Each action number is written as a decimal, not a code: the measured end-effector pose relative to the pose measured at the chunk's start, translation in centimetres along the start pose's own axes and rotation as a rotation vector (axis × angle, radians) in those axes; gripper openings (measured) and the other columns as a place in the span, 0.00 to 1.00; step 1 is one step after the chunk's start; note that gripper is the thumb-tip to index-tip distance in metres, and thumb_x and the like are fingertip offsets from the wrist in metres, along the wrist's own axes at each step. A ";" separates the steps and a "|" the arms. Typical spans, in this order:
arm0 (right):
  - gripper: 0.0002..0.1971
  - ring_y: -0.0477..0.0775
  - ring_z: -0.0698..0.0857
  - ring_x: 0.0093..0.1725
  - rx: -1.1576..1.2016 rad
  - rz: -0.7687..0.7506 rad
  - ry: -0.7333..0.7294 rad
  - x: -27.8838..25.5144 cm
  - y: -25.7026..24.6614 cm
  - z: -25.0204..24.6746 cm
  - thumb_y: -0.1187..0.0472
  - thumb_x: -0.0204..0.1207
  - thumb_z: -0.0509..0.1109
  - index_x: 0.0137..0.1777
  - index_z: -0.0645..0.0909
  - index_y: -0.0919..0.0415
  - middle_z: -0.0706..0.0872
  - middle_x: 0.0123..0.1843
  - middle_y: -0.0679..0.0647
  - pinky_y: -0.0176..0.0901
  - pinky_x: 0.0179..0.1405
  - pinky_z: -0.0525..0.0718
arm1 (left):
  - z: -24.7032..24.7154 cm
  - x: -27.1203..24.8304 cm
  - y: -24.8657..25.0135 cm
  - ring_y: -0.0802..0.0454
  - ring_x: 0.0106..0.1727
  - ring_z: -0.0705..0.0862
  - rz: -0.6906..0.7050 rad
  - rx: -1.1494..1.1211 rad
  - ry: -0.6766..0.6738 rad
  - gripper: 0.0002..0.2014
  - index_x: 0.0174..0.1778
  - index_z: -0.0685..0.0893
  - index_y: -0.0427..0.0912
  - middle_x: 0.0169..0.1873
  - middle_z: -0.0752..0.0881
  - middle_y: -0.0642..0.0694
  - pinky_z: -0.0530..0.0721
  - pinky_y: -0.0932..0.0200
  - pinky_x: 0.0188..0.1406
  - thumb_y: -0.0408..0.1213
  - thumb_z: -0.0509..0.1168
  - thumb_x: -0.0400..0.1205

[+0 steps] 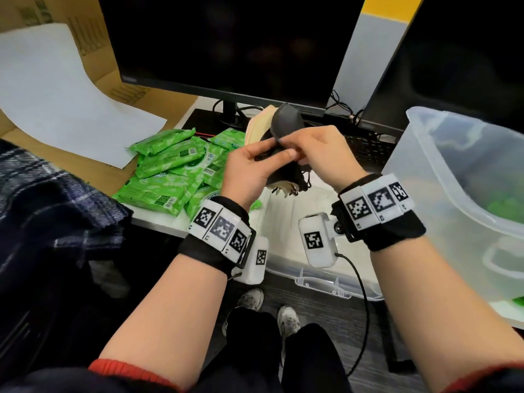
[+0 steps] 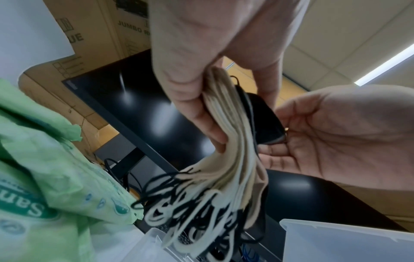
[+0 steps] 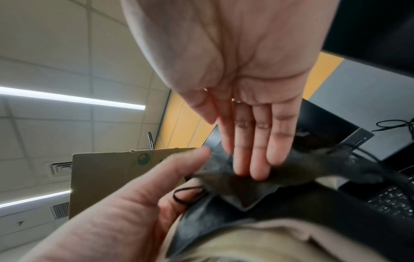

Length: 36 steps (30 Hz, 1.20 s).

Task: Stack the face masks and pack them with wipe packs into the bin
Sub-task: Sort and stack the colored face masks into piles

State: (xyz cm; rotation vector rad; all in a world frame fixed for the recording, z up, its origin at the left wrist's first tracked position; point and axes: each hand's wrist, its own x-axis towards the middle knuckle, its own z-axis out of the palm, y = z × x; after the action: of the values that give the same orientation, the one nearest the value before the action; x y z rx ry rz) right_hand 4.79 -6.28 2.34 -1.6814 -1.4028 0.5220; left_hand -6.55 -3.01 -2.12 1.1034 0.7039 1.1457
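Observation:
My left hand (image 1: pixel 249 168) grips a stack of face masks (image 2: pixel 226 141), mostly beige, with their black and pale ear loops (image 2: pixel 190 203) dangling below. A black mask (image 1: pixel 283 123) lies against the near side of the stack and sticks up above it. My right hand (image 1: pixel 320 157) pinches this black mask (image 3: pixel 246 187) between thumb and nearly straight fingers (image 3: pixel 253 150). Both hands are raised above the desk edge, in front of the monitor. Green wipe packs (image 1: pixel 170 171) lie heaped on the desk to the left. The translucent bin (image 1: pixel 453 194) stands at the right.
A clear plastic lid (image 1: pixel 320 282) lies at the desk edge under my hands. Two dark monitors (image 1: pixel 226 43) stand behind, with a keyboard (image 1: pixel 368 148) and cables between them. A white sheet (image 1: pixel 56 95) on cardboard is at the back left, plaid cloth (image 1: pixel 56 199) at the left.

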 end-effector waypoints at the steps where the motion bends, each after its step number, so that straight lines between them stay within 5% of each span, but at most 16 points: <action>1: 0.11 0.51 0.83 0.39 0.092 0.047 -0.015 -0.2 -0.2 0.0 0.63 0.77 0.62 0.49 0.87 0.62 0.86 0.37 0.55 0.42 0.42 0.80 | -0.1 -0.1 -0.1 0.56 0.36 0.87 0.021 0.045 -0.011 0.11 0.49 0.87 0.35 0.34 0.89 0.49 0.87 0.60 0.46 0.25 0.72 0.72; 4: 0.16 0.54 0.83 0.35 0.159 0.087 -0.054 -0.4 -0.1 -0.5 0.71 0.79 0.54 0.63 0.74 0.59 0.85 0.35 0.56 0.39 0.37 0.79 | -0.5 -0.2 -0.1 0.60 0.30 0.84 0.066 0.168 -0.003 0.11 0.39 0.88 0.42 0.24 0.87 0.56 0.85 0.63 0.38 0.21 0.67 0.74; 7: 0.24 0.53 0.82 0.42 -0.063 0.042 -0.009 0.0 0.6 -1.2 0.66 0.77 0.64 0.72 0.67 0.54 0.82 0.39 0.54 0.45 0.47 0.80 | -0.7 -0.3 0.0 0.64 0.27 0.83 0.059 0.219 -0.029 0.12 0.43 0.87 0.39 0.21 0.85 0.58 0.81 0.70 0.31 0.19 0.63 0.76; 11: 0.15 0.52 0.78 0.47 -0.116 -0.078 0.080 0.0 0.8 -2.2 0.57 0.68 0.76 0.54 0.82 0.45 0.77 0.51 0.53 0.51 0.59 0.81 | -0.7 -0.6 0.3 0.57 0.32 0.85 0.033 0.234 -0.092 0.11 0.51 0.86 0.35 0.31 0.87 0.47 0.83 0.67 0.36 0.20 0.63 0.77; 14: 0.09 0.56 0.84 0.44 -0.042 -0.145 0.180 -0.4 0.8 -2.7 0.58 0.64 0.78 0.33 0.84 0.40 0.84 0.40 0.48 0.56 0.53 0.84 | -0.8 -0.6 0.4 0.56 0.33 0.85 0.020 0.216 -0.105 0.09 0.49 0.86 0.33 0.34 0.86 0.44 0.84 0.66 0.38 0.21 0.63 0.78; 18: 0.08 0.50 0.82 0.40 0.138 -0.166 0.248 -1.1 1.1 -3.2 0.64 0.70 0.71 0.36 0.78 0.50 0.83 0.36 0.51 0.51 0.49 0.83 | -0.8 -0.5 0.8 0.53 0.34 0.85 -0.027 0.077 -0.039 0.07 0.38 0.86 0.38 0.33 0.87 0.45 0.84 0.63 0.38 0.26 0.65 0.78; 22: 0.03 0.55 0.82 0.46 0.239 -0.150 0.399 -1.3 1.3 -4.1 0.57 0.70 0.65 0.39 0.74 0.47 0.81 0.43 0.58 0.55 0.53 0.83 | -1.4 0.0 1.4 0.48 0.39 0.86 -0.108 -0.067 0.055 0.05 0.39 0.88 0.38 0.36 0.89 0.43 0.82 0.59 0.40 0.33 0.67 0.76; 25: 0.04 0.51 0.84 0.49 0.278 -0.161 0.318 -1.3 1.2 -4.5 0.61 0.74 0.65 0.43 0.76 0.49 0.83 0.47 0.55 0.49 0.52 0.85 | -1.5 -0.1 1.7 0.51 0.38 0.86 -0.099 -0.081 0.076 0.08 0.38 0.88 0.41 0.34 0.89 0.47 0.81 0.59 0.40 0.36 0.63 0.77; 30: 0.12 0.33 0.79 0.29 0.327 -0.211 0.095 -1.4 0.7 -3.7 0.74 0.80 0.59 0.39 0.70 0.58 0.81 0.25 0.37 0.26 0.32 0.77 | -1.5 -0.4 1.7 0.54 0.39 0.85 -0.066 0.024 0.057 0.15 0.43 0.89 0.43 0.41 0.89 0.46 0.79 0.59 0.39 0.41 0.57 0.79; 33: 0.12 0.34 0.79 0.30 0.328 -0.210 -0.041 -1.4 0.7 -2.8 0.76 0.79 0.60 0.40 0.71 0.59 0.82 0.26 0.37 0.27 0.35 0.77 | -1.4 -0.9 2.0 0.59 0.28 0.81 -0.074 0.051 0.007 0.18 0.32 0.85 0.45 0.31 0.87 0.53 0.77 0.68 0.26 0.43 0.54 0.81; 36: 0.11 0.43 0.82 0.33 0.301 -0.190 -0.118 -1.2 0.6 -2.2 0.74 0.78 0.64 0.43 0.73 0.56 0.84 0.33 0.48 0.36 0.38 0.81 | -1.4 -1.0 2.0 0.59 0.33 0.83 -0.056 0.078 -0.064 0.18 0.39 0.87 0.43 0.38 0.89 0.51 0.78 0.64 0.35 0.44 0.53 0.83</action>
State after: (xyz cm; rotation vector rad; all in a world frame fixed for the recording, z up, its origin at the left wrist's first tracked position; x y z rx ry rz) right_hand 6.51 -8.20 2.76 -1.2815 -1.4686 0.6943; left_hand -8.78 -3.46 -0.75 1.1743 0.7304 1.0379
